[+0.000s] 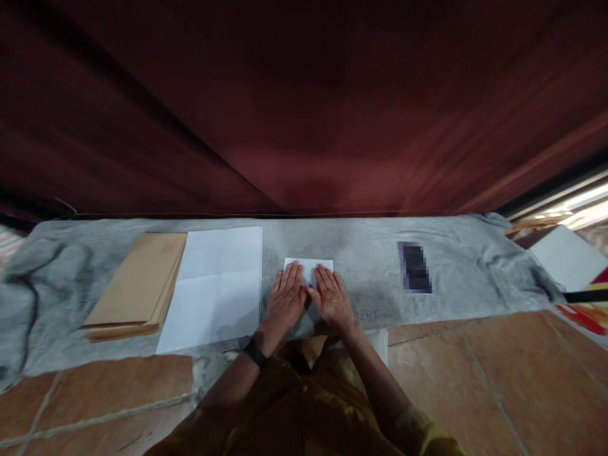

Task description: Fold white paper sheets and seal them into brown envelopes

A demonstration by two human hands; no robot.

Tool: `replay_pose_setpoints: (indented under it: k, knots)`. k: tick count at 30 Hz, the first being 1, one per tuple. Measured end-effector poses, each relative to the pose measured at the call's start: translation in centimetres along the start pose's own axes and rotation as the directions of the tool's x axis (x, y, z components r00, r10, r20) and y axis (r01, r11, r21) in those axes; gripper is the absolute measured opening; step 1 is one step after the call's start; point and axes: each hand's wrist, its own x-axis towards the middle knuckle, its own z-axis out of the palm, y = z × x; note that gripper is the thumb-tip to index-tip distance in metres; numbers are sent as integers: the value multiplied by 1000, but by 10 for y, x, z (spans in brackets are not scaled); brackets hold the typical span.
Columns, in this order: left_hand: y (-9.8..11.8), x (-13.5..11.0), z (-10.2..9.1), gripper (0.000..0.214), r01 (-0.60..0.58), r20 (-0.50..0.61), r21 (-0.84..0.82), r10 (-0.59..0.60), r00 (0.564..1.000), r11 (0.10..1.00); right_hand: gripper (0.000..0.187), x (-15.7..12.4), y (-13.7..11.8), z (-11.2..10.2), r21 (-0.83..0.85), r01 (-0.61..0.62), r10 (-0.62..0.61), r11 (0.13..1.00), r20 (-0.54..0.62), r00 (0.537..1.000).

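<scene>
A small white piece of paper (309, 263), seemingly folded, lies on the grey cloth in front of me. My left hand (287, 295) rests flat on its left part, fingers stretched forward. On the right part lies my right hand (331, 297), palm down and fingers extended. The thumbs almost meet near the paper's lower edge. Both hands cover much of the sheet, so its near side is hidden. To the left of my left hand are larger white sheets (218, 278) with a crease across the top one.
A stack of brown envelopes (137, 278) sits left of the white sheets. At the right lies a dark, pixelated rectangular object (415, 268). Grey cloth (365, 247) covers the long surface, with a dark red curtain (313, 164) behind it. Tiled floor (451, 367) shows below.
</scene>
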Motion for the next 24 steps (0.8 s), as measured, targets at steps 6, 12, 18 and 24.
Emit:
replay_pose_setpoints:
  k: [6,12,18,24]
  knots:
    - [-8,-1,2,58,51,-14,-19,-51,999,999,56,-6,10,-5,-27,0,0,1000,-5,1000]
    - [-11,-4,3,57,73,-49,-34,-75,996,997,56,-12,17,-9,-49,-29,29,998,5,1000]
    - [-16,-8,1,56,99,-86,-14,-100,991,995,56,-17,23,-11,-63,-37,38,997,11,999]
    - [-11,-9,-8,56,106,-110,37,-102,989,994,55,-18,26,-16,-45,-33,33,998,11,999]
